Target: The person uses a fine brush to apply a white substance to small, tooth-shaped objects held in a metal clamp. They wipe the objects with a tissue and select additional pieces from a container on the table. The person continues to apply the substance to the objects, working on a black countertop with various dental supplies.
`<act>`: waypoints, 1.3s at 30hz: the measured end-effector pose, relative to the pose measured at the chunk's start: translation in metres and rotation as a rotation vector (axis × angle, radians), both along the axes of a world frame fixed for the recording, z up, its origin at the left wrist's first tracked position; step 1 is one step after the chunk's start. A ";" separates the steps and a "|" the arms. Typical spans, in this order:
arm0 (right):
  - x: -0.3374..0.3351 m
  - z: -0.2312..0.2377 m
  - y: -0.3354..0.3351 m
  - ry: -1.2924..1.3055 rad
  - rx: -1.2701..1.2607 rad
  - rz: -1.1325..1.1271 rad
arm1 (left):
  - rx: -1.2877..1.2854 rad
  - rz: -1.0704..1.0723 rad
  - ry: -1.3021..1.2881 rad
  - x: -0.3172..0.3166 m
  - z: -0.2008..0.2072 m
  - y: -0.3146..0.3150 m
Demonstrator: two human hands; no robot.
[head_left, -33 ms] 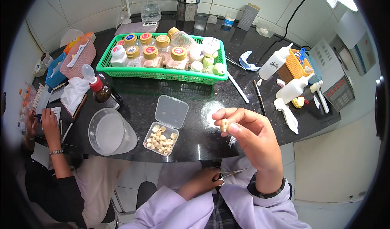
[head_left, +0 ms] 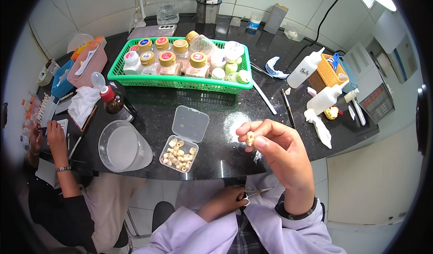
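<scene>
Right hand (head_left: 285, 152) pinches tooth (head_left: 250, 139), thumb against fingers; left hand (head_left: 228, 201) closed on scissors (head_left: 258, 192), 6 o'clock of tooth. Open box (head_left: 191, 124), teeth (head_left: 177, 156) inside, 9 o'clock.

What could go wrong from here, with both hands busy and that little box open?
The small tooth-like piece, held in a pinch, could slip from the right hand. The open box sits near the edge of the table; a bump might spill its loose pieces. The scissor-like tool in the left hand might snag the coat.
</scene>
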State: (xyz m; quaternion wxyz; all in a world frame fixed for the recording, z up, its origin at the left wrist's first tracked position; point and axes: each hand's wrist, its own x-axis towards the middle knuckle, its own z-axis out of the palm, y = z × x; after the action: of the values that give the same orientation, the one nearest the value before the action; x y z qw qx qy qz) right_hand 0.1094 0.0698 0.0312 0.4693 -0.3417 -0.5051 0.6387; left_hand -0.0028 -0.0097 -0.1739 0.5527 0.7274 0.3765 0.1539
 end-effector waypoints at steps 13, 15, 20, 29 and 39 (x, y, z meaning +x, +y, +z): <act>0.015 0.003 -0.014 0.064 -0.091 -0.006 | 0.011 0.017 0.041 0.001 -0.004 0.001; 0.020 0.003 -0.019 0.058 -0.097 -0.031 | 0.019 0.025 0.015 0.001 -0.002 -0.001; 0.032 0.007 -0.042 -0.019 -0.014 -0.204 | 0.032 -0.064 0.062 0.003 0.005 -0.001; 0.111 0.011 -0.096 -0.451 0.351 -0.770 | 0.021 -0.154 -0.145 0.012 0.011 -0.011; 0.126 -0.026 -0.103 -0.205 0.167 -0.636 | -0.045 -0.157 -0.242 0.014 0.033 -0.013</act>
State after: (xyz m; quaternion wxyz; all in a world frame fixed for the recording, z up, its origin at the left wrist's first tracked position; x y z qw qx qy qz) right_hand 0.2351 -0.0336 0.0056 0.6181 -0.5048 -0.4684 0.3790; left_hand 0.0117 -0.0225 -0.1411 0.6206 0.7182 0.2524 0.1880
